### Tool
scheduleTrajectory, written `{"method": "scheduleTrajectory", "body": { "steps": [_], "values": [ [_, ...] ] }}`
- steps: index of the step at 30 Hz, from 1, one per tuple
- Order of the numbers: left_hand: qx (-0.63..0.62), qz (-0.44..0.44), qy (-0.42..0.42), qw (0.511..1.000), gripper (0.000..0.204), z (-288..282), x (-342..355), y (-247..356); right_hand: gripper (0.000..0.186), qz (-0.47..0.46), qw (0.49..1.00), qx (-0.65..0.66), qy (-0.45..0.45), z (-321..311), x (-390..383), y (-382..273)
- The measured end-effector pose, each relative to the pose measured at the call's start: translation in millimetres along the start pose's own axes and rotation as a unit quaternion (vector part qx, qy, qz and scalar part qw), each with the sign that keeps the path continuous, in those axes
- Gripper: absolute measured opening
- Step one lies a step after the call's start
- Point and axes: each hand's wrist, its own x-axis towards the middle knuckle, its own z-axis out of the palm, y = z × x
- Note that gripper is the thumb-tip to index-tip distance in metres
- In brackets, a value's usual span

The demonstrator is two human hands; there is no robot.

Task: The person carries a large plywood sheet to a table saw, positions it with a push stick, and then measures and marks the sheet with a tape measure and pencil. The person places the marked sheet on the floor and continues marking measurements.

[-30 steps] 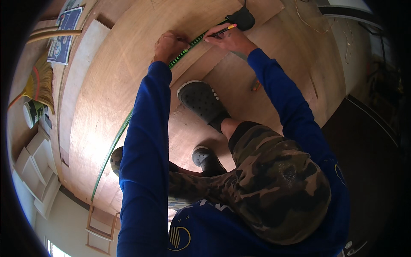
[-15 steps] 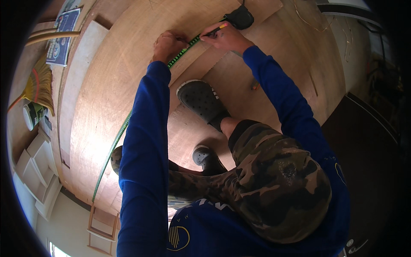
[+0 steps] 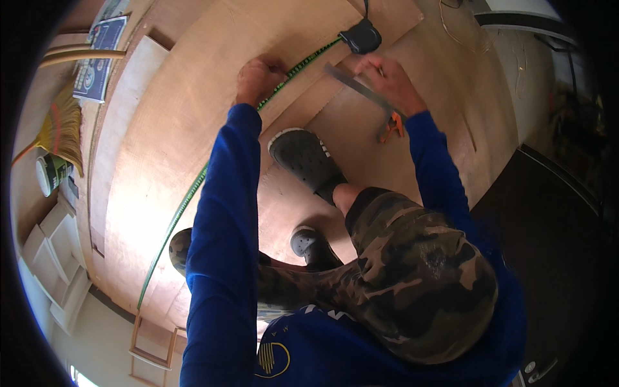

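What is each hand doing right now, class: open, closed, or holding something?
Left hand: closed, pressing the green tape measure blade onto the plywood sheet.
Right hand: closed on a flat metal ruler.

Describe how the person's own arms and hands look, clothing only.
Both arms wear long, plain bright-blue sleeves that end at the wrists. The left hand and right hand are bare: no gloves, and no watch or rings that I can make out. The sleeves belong to a blue top with a pale emblem on the chest.
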Motion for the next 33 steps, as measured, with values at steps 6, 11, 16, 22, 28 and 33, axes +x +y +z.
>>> {"method": "scheduleTrajectory", "body": {
  "steps": [6, 11, 16, 22, 28, 33],
  "values": [
    [0.070, 0.104, 0.112, 0.986, 0.017, 15, -18, 1, 0.037, -0.021, 0.963, -0.168, 0.208, 9, -21, 12],
    [0.030, 0.137, 0.144, 0.980, 0.017, 34, -31, -27, 0.061, -0.126, 0.921, -0.340, 0.143, -4, 32, 23],
    [0.290, -0.040, 0.048, 0.955, 0.025, 27, -96, -55, 0.063, -0.124, 0.970, -0.208, -0.023, -8, 85, 26],
    [0.170, -0.124, -0.139, 0.968, 0.017, -69, -209, -67, 0.063, -0.122, 0.904, -0.395, -0.105, -66, 51, -28],
    [0.076, -0.117, -0.051, 0.989, 0.013, -112, -264, -59, 0.059, 0.022, 0.892, -0.304, -0.334, -54, 50, -95],
    [0.072, -0.130, -0.023, 0.989, 0.015, -142, -288, -32, 0.048, -0.017, 0.839, -0.383, -0.386, -70, 67, -167]
  ]
}}
